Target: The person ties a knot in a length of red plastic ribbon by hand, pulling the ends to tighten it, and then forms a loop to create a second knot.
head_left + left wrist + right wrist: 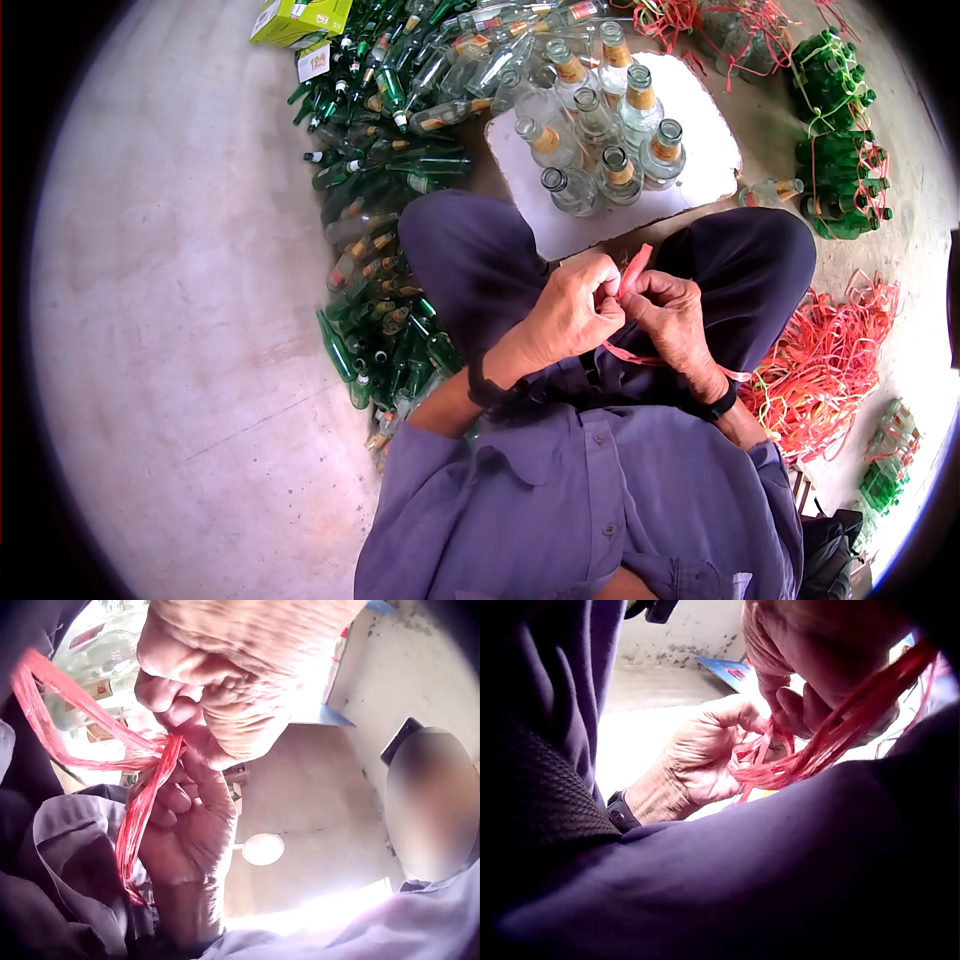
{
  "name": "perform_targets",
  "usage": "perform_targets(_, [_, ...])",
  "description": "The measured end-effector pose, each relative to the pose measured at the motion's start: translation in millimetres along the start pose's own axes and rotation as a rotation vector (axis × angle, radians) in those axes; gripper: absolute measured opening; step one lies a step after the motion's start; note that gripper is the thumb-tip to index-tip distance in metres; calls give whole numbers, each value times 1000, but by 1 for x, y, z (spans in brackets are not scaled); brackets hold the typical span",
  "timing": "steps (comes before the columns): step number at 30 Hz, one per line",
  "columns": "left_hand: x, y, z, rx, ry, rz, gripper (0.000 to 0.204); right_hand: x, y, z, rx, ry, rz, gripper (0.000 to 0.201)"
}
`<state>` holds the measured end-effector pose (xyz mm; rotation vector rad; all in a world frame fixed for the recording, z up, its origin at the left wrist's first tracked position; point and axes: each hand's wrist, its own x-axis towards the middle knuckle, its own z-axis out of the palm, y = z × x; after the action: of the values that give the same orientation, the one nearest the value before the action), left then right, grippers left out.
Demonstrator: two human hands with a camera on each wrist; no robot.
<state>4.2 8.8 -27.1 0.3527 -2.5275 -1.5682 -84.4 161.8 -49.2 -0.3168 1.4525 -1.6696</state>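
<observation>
left hand (567,310) and right hand (670,315) — fingers curled — pinch a red plastic ribbon (636,266) above the lap (640,384); clear glass bottles (597,120) stand at twelve o'clock from it, tangled ribbons (822,365) at four.

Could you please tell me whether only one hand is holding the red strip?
No, the left hand and right hand both grip the strip.
</observation>
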Motion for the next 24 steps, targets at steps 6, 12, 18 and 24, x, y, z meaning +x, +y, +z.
perform_targets(6, [-4,-5,0,-98,5,-130,17,-5,-5,-1,-3,-14,-45,11])
perform_targets(12, [1,3,-1,-22,4,32,19,-9,-4,-2,-24,-19,16,13])
perform_targets(18, [5,3,4,62,64,178,20,-4,-2,-2,27,36,25,12])
perform_targets(24, [2,1,4,82,81,116,20,-2,4,0,23,62,19,12])
